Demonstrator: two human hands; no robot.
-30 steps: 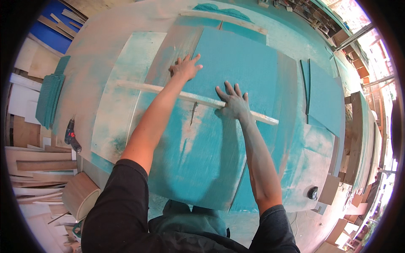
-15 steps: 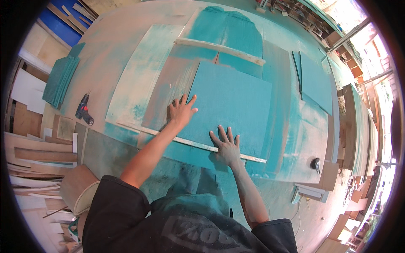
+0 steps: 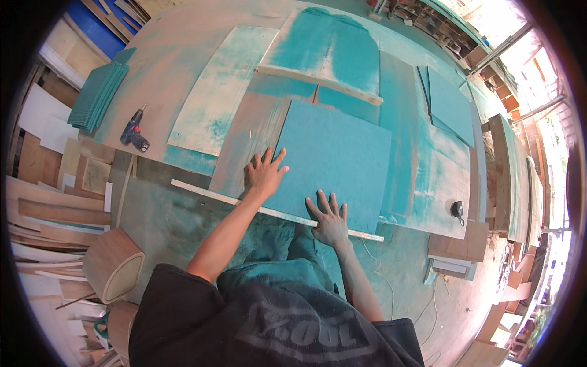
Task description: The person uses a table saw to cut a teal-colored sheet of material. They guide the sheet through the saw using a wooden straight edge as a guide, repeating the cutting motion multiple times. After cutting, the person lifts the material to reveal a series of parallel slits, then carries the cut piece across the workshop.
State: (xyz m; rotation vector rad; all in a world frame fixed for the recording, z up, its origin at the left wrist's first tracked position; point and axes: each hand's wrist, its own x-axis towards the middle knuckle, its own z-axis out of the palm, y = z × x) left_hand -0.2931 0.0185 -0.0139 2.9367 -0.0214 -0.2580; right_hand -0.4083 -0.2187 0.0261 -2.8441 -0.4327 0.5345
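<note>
Dusty workshop surface: teal board flat at near edge beside thin wooden strip, left hand and right hand pressed on it, fingers spread wide, holding nothing; probably stiff, light, best gripped by edges.

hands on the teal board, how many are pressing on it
2. The left hand lies flat at the left edge of the teal board; the right hand lies flat at its near edge, by the long wooden strip.
</note>
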